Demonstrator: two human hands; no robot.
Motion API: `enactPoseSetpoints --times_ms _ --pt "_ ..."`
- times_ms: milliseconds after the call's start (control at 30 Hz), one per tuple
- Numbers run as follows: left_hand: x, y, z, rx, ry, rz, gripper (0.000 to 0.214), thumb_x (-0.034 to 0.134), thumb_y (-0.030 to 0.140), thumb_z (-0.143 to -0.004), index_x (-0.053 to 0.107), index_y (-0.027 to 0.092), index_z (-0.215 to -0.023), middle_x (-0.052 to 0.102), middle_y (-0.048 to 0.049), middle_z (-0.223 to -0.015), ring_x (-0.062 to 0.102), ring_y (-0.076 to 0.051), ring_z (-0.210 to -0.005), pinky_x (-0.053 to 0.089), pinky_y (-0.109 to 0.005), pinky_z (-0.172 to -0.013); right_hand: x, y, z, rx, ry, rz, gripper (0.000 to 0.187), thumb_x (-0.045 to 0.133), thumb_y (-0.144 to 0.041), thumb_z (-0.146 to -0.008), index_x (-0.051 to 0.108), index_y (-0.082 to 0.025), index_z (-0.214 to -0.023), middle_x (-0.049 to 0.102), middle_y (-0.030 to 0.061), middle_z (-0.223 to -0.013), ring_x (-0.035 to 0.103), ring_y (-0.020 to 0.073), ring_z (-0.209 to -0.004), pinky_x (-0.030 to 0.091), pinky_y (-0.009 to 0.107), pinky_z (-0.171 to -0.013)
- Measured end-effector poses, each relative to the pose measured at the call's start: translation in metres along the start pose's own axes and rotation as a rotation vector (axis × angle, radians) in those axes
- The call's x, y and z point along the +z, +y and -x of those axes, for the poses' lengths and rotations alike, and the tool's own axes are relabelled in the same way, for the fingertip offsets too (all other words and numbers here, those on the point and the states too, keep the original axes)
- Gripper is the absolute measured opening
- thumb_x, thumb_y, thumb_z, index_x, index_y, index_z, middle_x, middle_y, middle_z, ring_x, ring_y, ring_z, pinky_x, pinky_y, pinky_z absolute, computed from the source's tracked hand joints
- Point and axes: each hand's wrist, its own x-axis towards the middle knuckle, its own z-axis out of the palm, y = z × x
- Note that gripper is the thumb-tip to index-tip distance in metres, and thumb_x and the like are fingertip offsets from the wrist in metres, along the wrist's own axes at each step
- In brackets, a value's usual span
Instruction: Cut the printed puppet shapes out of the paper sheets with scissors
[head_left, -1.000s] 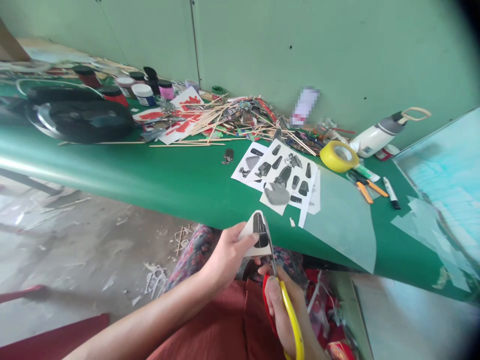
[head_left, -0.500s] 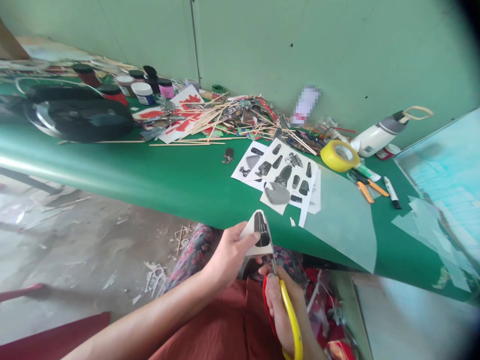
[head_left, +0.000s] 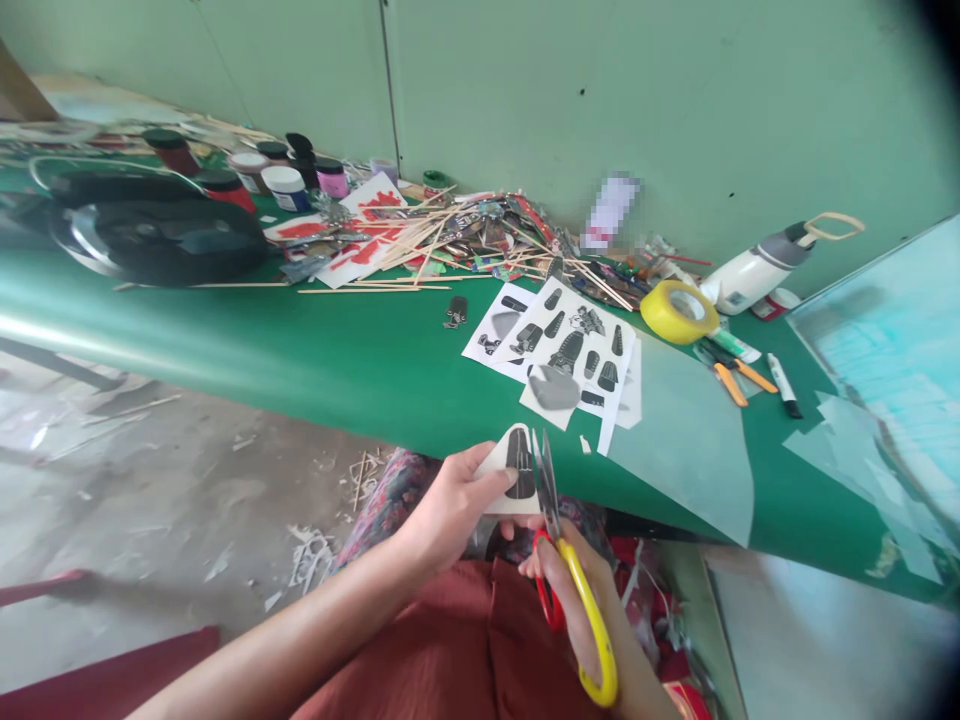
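at the front of the bench (head_left: 360, 370), the left hand (head_left: 450, 510) pinches a printed paper piece (head_left: 517, 463), likely light and easily bent, best held by its blank margin; the right hand (head_left: 581, 580) grips scissors (head_left: 550, 490), blades parted.

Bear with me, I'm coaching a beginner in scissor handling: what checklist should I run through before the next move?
1. Scissors in the right hand: ok, held by the handles.
2. Blades parted: ok, their tips stand apart.
3. Paper piece steadied: ok, pinched in the left hand.
4. Left thumb clear of the blades: ok, it lies across the print's left side.
5. Print free of white border: not ok, white paper shows on its left.
6. Near blade touching the paper edge: cannot tell, they look too close together.
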Motion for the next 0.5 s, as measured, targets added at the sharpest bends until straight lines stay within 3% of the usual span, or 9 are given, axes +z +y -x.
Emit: enactPoseSetpoints --times_ms 100,233,333,500 --pt "-0.01 0.008 -0.001 -0.055 -0.036 -0.084 0.016 0.065 0.029 -0.08 0.062 0.014 -0.079 0.063 -0.0001 -0.062 0.052 -0.009 -0.049 0.041 -0.021 -0.048 -0.015 -0.013 0.006 0.072 -0.151 -0.04 0.044 0.048 -0.057 -0.096 0.062 -0.017 -0.11 0.072 0.0083 -0.088 0.071 0.024 -0.085 0.055 0.034 -0.08" --pt "-0.021 0.018 0.001 -0.122 -0.13 -0.145 0.019 0.067 0.03 -0.079 0.067 0.011 -0.086 0.061 0.0001 -0.068 0.053 -0.009 -0.056 0.043 -0.022 -0.054 -0.033 -0.026 0.016 0.065 -0.242 -0.015 0.045 0.047 -0.058 -0.096 0.061 -0.022 -0.119 0.069 0.0102 -0.106 0.067 0.025 -0.099 0.052 0.033 -0.087" --pt "-0.025 0.02 0.002 -0.137 -0.176 -0.185 0.019 0.067 0.029 -0.081 0.067 0.012 -0.088 0.06 0.0004 -0.068 0.053 -0.009 -0.058 0.041 -0.022 -0.056 -0.041 -0.032 0.019 0.035 -0.273 0.096 0.046 0.043 -0.059 -0.097 0.059 -0.025 -0.125 0.068 0.0078 -0.103 0.063 0.0225 -0.089 0.051 0.033 -0.084" --pt "-0.027 0.017 0.003 -0.158 -0.191 -0.191 0.016 0.066 0.028 -0.081 0.067 0.013 -0.087 0.058 0.0017 -0.068 0.051 -0.009 -0.059 0.037 -0.022 -0.057 -0.045 -0.037 0.018 -0.027 -0.281 0.212 0.054 0.036 -0.064 -0.096 0.064 -0.023 -0.119 0.061 0.0049 -0.079 0.057 0.0223 -0.074 0.046 0.031 -0.067"
